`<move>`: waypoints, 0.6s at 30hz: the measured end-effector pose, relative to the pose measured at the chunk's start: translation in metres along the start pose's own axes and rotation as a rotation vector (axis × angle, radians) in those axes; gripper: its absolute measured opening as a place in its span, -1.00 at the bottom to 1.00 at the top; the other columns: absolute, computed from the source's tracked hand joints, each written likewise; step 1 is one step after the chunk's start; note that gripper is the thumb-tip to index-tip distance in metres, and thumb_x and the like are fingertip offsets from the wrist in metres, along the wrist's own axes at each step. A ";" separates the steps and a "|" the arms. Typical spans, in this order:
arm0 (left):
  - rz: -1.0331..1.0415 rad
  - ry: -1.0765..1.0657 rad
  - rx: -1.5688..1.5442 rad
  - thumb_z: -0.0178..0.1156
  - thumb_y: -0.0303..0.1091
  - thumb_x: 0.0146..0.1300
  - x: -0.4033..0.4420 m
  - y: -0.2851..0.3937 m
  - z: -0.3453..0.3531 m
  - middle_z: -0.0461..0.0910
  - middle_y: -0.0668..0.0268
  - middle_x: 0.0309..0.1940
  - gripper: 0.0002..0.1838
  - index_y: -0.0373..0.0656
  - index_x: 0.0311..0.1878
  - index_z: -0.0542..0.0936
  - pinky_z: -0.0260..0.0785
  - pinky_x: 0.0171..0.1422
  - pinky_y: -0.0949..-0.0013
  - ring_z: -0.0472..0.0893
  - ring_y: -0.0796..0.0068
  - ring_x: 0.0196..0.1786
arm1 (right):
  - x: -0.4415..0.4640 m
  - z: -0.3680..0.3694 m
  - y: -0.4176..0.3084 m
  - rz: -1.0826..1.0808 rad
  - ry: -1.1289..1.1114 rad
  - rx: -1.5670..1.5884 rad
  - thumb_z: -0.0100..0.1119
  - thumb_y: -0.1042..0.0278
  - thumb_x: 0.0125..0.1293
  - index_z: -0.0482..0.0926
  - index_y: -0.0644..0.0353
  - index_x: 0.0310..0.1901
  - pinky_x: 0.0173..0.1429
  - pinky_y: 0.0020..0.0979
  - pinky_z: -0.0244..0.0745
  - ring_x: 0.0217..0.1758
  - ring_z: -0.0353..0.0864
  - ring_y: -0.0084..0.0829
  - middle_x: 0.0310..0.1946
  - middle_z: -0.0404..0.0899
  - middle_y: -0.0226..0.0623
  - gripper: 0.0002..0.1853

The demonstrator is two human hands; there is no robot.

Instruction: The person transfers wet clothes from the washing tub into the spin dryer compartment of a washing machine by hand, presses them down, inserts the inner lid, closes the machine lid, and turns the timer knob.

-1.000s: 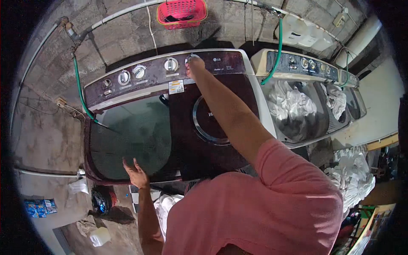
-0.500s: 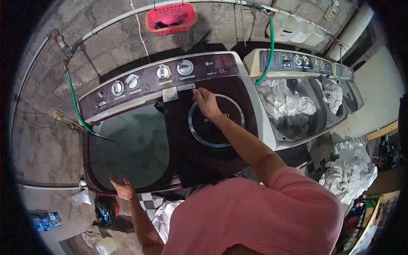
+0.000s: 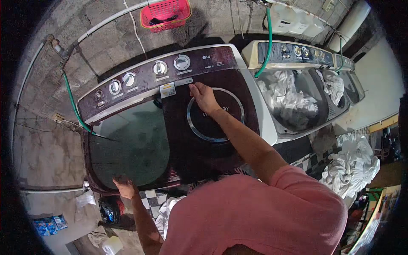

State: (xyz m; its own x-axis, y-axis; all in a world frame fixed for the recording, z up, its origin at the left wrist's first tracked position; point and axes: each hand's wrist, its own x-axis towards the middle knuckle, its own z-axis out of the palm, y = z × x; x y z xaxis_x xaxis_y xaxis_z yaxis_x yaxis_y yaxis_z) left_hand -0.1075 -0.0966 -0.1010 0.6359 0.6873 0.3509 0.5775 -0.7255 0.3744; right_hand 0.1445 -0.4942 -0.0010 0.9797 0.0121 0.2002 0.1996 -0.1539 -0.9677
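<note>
A dark maroon twin-tub washing machine [image 3: 187, 163] fills the middle of the view. On its left is a greenish see-through wash lid [image 3: 129, 142], lying closed over the tub. My left hand [image 3: 126, 188] is at that lid's front edge, fingers apart; contact is not clear. Over the rear of the dark spin-dryer lid [image 3: 216, 123] is my right hand [image 3: 205, 98], fingers curled together near a pale label strip [image 3: 183, 82]. What its fingertips hold, if anything, is hidden. A white-and-yellow sticker [image 3: 167, 89] lies to their left. Several knobs [image 3: 182, 62] line the back panel.
Another twin-tub washer [image 3: 293, 63] stands at right with white laundry [image 3: 287, 95] in it. More white cloth [image 3: 350, 163] is piled below right. A pink basket [image 3: 165, 16] hangs from a pipe. Green hoses [image 3: 268, 40] hang down. A black bag [image 3: 109, 211] sits at lower left.
The camera view has shifted slightly, moving the basket and machine a little up and left in the picture. Both hands stay near the same parts of the washer.
</note>
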 end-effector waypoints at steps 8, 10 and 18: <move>-0.044 -0.073 -0.078 0.22 -0.34 0.01 -0.001 0.040 -0.029 0.58 0.31 -0.05 -0.40 -0.04 0.19 0.32 0.39 -0.22 0.22 0.60 0.16 -0.20 | 0.003 0.004 0.005 -0.023 0.036 -0.031 -0.01 0.21 0.37 0.47 0.19 -0.52 -0.49 -0.53 0.18 -0.60 0.23 -0.59 -0.65 0.36 -0.46 -0.67; -0.027 -0.055 -0.075 0.21 -0.33 0.04 -0.001 0.031 -0.022 0.58 0.31 -0.05 -0.42 -0.04 0.18 0.32 0.39 -0.22 0.22 0.60 0.17 -0.20 | 0.002 0.004 0.004 -0.024 0.034 -0.039 -0.01 0.21 0.37 0.47 0.19 -0.51 -0.49 -0.53 0.18 -0.60 0.23 -0.59 -0.65 0.36 -0.46 -0.67; 0.001 -0.045 -0.039 0.19 -0.21 0.17 0.003 0.004 -0.004 0.58 0.31 -0.05 -0.50 -0.05 0.17 0.33 0.39 -0.24 0.27 0.61 0.24 -0.19 | 0.004 0.002 0.012 -0.047 0.011 -0.055 -0.01 0.19 0.38 0.47 0.19 -0.49 -0.46 -0.55 0.19 -0.58 0.24 -0.61 -0.62 0.38 -0.47 -0.68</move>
State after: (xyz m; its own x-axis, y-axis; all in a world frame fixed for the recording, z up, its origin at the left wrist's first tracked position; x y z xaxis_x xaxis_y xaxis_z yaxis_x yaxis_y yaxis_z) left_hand -0.1052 -0.0975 -0.0954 0.6596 0.6836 0.3124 0.5572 -0.7238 0.4070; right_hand 0.1508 -0.4939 -0.0118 0.9689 0.0093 0.2473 0.2438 -0.2078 -0.9473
